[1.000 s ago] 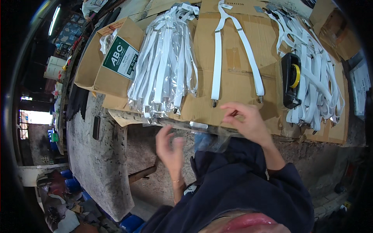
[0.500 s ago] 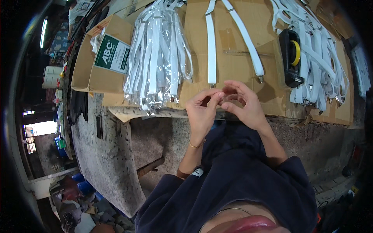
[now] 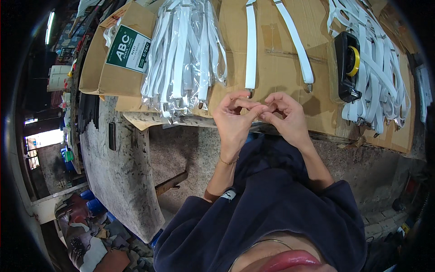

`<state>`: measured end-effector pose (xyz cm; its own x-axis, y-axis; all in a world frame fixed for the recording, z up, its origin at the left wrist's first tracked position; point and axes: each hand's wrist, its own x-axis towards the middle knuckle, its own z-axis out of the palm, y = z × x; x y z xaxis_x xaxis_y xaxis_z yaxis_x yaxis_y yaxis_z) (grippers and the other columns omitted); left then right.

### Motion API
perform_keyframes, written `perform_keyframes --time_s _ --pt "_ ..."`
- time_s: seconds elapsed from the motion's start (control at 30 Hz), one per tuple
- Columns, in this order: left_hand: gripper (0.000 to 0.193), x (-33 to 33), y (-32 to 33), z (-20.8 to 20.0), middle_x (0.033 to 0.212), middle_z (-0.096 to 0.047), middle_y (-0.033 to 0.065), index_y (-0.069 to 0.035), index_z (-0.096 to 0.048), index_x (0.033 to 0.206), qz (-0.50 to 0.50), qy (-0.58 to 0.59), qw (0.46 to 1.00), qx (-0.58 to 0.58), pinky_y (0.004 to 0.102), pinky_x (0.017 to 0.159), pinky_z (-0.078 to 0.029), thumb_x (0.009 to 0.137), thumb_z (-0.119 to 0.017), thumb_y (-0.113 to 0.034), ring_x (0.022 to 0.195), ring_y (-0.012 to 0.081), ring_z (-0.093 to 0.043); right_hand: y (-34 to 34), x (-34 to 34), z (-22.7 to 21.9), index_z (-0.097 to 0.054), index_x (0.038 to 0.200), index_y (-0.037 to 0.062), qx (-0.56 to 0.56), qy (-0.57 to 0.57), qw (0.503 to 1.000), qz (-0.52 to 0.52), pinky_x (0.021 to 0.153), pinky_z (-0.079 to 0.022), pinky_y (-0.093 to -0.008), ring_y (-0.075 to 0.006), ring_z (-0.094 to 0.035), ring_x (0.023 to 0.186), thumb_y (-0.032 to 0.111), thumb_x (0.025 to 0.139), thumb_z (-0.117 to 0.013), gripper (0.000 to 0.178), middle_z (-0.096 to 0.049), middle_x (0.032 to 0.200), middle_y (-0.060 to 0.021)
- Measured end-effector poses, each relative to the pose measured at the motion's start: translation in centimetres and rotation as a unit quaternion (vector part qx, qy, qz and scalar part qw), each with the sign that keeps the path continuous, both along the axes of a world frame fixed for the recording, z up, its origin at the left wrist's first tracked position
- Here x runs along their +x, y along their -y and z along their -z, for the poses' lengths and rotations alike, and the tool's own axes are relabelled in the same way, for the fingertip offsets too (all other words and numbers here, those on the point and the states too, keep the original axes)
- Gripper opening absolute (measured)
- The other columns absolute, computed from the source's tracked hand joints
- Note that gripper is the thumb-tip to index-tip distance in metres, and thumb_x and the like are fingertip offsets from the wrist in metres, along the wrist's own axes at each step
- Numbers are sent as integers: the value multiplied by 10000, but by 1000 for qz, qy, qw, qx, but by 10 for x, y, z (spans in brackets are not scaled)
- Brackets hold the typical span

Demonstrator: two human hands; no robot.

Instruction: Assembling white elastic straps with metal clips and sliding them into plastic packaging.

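Note:
My left hand [image 3: 235,120] and my right hand [image 3: 288,121] meet at the front edge of the cardboard-covered table. Thumbs and fingertips of both are pinched together and touching. Whatever lies between them is too small or hidden to make out. Just beyond my fingers, white elastic suspenders [image 3: 251,54] lie on the cardboard [image 3: 281,65], two straps spreading toward me. Each strap ends in a metal clip; the right strap's clip [image 3: 309,87] is in plain sight, while the left one's tip comes close to my left fingers.
Left of the suspenders lies a pile of white straps in clear plastic [image 3: 183,59], beside an open carton [image 3: 93,68] with a green-and-white label. A black tape dispenser [image 3: 348,68] with a yellow core stands at right, against loose white suspenders [image 3: 378,77]. Scraps [image 3: 97,247] cover the lower left.
My right fingers have closed in, so both hands' fingertips now pinch together. The whole view has shifted slightly; the suspenders and piles keep their places on the table.

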<state>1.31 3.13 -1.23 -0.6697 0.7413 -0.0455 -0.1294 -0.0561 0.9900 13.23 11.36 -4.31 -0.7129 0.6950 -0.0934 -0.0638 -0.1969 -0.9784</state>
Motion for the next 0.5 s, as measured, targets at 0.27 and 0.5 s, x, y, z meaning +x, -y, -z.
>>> perform_keyframes --time_s 0.27,0.5 --pt "327 0 1 -4 813 -661 81 41 -605 1096 7 24 1000 3 248 753 -503 792 -723 15 786 119 -603 -3 -2 -4 -536 1067 -5 -37 -12 999 23 718 -490 -225 -89 -622 787 12 814 -702 304 -674 791 -57" --pt "64 -10 17 11 821 -679 94 64 -685 855 3 49 996 -74 233 703 -515 819 -700 12 748 114 -628 -4 -10 3 -547 1093 -2 -47 21 999 -10 703 -488 -219 -81 -630 807 13 815 -702 319 -696 845 -68"
